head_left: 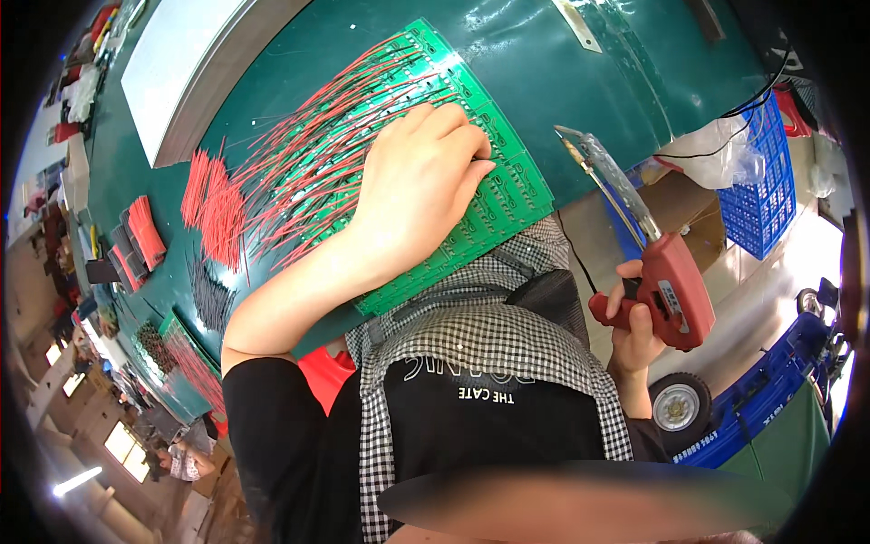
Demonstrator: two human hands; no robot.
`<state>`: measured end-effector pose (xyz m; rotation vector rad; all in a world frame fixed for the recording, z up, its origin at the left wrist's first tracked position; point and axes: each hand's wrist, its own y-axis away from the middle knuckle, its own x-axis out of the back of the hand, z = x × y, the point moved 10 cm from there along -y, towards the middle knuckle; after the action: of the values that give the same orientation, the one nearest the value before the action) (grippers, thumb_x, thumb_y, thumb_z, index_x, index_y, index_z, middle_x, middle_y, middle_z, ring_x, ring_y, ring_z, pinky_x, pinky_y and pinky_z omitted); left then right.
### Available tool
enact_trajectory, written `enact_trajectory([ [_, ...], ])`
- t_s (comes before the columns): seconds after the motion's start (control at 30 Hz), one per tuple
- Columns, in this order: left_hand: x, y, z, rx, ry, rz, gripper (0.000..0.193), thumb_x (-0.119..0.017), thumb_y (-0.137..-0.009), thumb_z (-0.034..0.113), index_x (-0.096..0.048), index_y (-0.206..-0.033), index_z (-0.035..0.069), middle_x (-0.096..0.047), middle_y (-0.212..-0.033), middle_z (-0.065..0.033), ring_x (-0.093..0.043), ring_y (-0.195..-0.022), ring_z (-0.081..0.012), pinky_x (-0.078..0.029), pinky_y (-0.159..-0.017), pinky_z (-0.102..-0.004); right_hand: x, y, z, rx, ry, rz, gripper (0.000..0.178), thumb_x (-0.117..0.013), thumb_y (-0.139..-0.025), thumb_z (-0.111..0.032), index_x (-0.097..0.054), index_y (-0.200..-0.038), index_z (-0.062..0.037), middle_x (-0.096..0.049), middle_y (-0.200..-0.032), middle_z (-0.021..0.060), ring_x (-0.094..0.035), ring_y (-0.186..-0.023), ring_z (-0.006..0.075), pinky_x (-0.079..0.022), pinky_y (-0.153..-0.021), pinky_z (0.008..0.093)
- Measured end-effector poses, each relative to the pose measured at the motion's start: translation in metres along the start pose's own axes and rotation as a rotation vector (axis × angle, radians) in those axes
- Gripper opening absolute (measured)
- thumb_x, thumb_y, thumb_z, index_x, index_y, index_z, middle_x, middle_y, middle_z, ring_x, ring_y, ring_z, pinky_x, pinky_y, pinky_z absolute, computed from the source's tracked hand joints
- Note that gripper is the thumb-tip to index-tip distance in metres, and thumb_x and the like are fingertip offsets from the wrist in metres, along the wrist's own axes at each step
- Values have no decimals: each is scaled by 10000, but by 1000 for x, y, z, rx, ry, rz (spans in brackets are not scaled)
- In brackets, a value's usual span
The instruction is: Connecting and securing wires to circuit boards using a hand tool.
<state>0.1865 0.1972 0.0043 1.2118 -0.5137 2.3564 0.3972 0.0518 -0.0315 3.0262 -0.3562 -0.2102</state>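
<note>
A large green circuit board panel (507, 204) lies on the dark green table, with many red and black wires (317, 109) fanning left from it. My left hand (417, 172) rests over the panel, fingers curled and thumb pressed to the fingertips near its right part. Whatever the fingertips pinch is hidden. Off the table's edge, my right hand (637, 343) grips the handle of a red soldering gun (680, 286). Its long metal tip points up and left, apart from the panel. Loose red wires (216, 213) and black wires (213, 295) lie in piles left of the panel.
A white curved-edge panel (186, 68) stands at the far left. Bundled red wires (145, 231) and another wired board (193, 354) lie leftward. A metal strip (578, 25) lies at the back. Right of the table are a blue crate (761, 181) and a blue wheeled vehicle (761, 408).
</note>
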Motion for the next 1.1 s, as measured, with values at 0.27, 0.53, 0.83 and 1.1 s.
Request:
enact_trajectory([
  [0.27,16,-6,1,33,62,-4,101,-682,-776,77,-626,-848,31,-609,-819,-81,-595,-772,-253,-472,-684,-357,-4,-3,13,-68,-47,-89,643,-654,-863,-298,-373,-1328,46,-563,-1115,238,-530,-624,174,-445,-514,257],
  [0.53,4,-5,-15,152,159,-47,69,-680,-780,46,-660,-840,17,-641,-766,-78,-626,-722,-218,-493,-669,-312,-10,1,23,-192,-23,-132,713,-701,-829,-370,-385,-1319,41,-576,-1105,209,-520,-588,162,-435,-539,263],
  [0.83,0,-4,-9,111,42,54,79,-694,-755,52,-629,-800,50,-597,-710,-44,-588,-659,-196,-471,-606,-308,-5,0,26,-163,324,-219,684,-800,-754,-297,-494,-1240,76,-654,-915,108,-620,-716,142,-504,-623,239],
  [1.1,-1,-4,-6,83,15,49,90,-695,-743,43,-621,-793,56,-590,-707,-36,-585,-661,-186,-468,-587,-300,-4,3,32,-285,81,-138,787,-820,-723,-317,-455,-1291,87,-655,-875,96,-624,-740,137,-516,-640,245],
])
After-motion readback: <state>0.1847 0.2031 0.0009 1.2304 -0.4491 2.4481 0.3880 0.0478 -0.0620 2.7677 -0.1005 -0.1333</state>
